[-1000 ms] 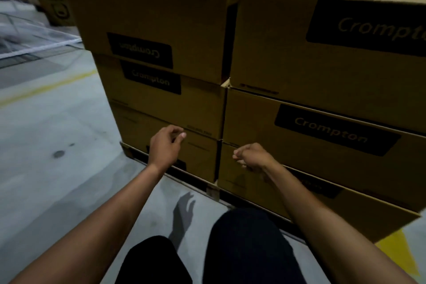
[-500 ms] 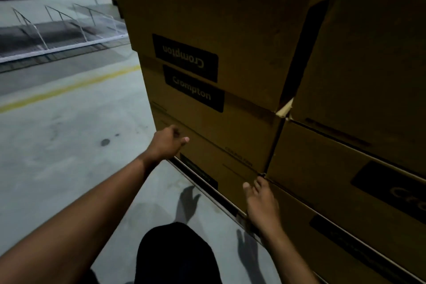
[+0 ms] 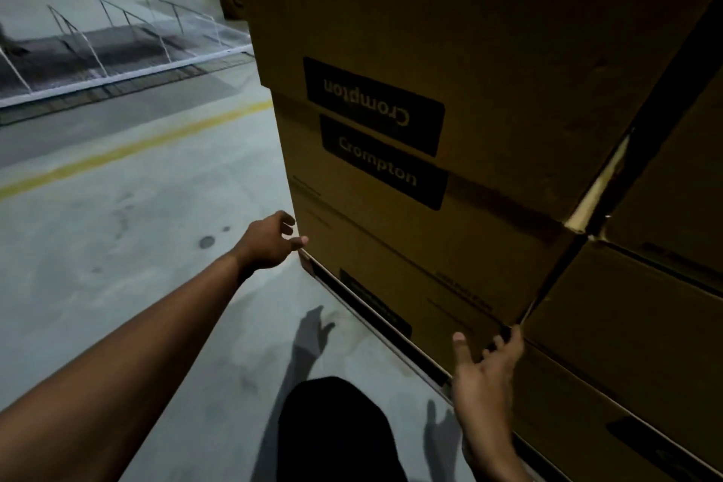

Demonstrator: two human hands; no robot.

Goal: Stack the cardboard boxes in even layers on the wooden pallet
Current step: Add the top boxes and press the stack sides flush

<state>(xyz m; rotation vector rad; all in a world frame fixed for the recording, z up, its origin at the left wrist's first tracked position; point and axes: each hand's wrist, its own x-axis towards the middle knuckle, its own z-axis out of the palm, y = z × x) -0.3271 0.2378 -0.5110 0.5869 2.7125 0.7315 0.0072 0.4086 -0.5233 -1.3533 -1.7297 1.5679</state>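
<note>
Concrete floor (image 3: pixel 129 207) at 9 o'clock carries a yellow line (image 3: pixel 129 151) and, at 10 o'clock, a low railed platform (image 3: pixel 117 51); this side offers open room for stepping and swinging an arm.

Left hand (image 3: pixel 270 243), near centre, is spread with fingers loosely extended. It grips nothing; its fingertips sit at the outer vertical edge of the bottom left box (image 3: pixel 410 286), touching or just short of it, which cannot be told. In my judgement it is placed to bracket that corner for squaring or shifting.

The cardboard boxes fill 12 to 4 o'clock in two columns, three layers showing. Top left box (image 3: pixel 450 31) bears an upside-down label, the middle left box (image 3: pixel 391 176) an upright one. The left column's faces look roughly flush.

A dark strip under the stack at 6 o'clock is probably the wooden pallet (image 3: pixel 391 329); its edge runs close under the box faces, leaving little overhang.

Right hand (image 3: pixel 485 368), at 5 o'clock, is open, palm up, fingertips reaching into the dark seam between the columns; it holds nothing. The right column (image 3: pixel 633 344) stands close alongside, so room there is tight.
</note>
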